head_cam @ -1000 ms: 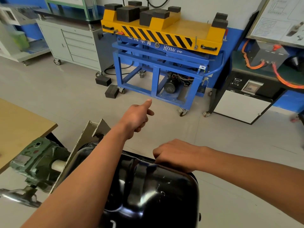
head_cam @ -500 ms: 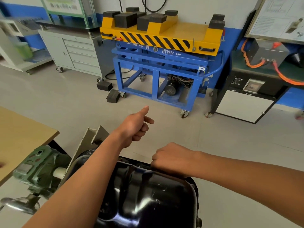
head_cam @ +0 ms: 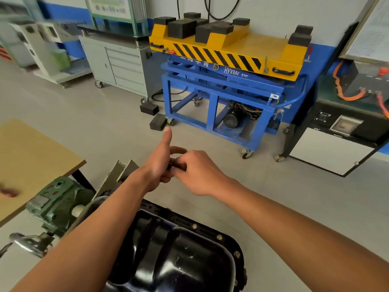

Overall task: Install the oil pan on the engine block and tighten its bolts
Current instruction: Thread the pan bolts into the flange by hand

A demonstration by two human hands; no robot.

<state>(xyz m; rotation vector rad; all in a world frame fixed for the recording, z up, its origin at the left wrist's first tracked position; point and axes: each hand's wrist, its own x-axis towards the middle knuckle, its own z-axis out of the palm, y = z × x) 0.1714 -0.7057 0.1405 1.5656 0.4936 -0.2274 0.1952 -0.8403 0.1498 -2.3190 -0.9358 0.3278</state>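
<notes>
The glossy black oil pan (head_cam: pixel 179 256) sits at the bottom centre, on the engine below it, which is mostly hidden. Three brass-coloured bolts (head_cam: pixel 219 237) stand in holes along its far flange. Above the pan, my left hand (head_cam: pixel 156 165) is raised with the thumb pointing up and the fingers curled round a small dark bolt (head_cam: pixel 173 163). My right hand (head_cam: pixel 197 173) meets it from the right, and its fingertips pinch at the same dark bolt. Both hands are clear of the pan.
A green gearbox of the engine stand (head_cam: pixel 56 203) with a metal crank handle (head_cam: pixel 25 243) is at the lower left, beside a wooden table (head_cam: pixel 31 157). Across the floor stand a blue-and-yellow lift cart (head_cam: pixel 221 85), two black blocks (head_cam: pixel 157 122) and a grey drawer cabinet (head_cam: pixel 120 64).
My right hand has lifted off the pan's far rim and moved up and left to meet my left hand. The left hand stayed raised with its thumb up.
</notes>
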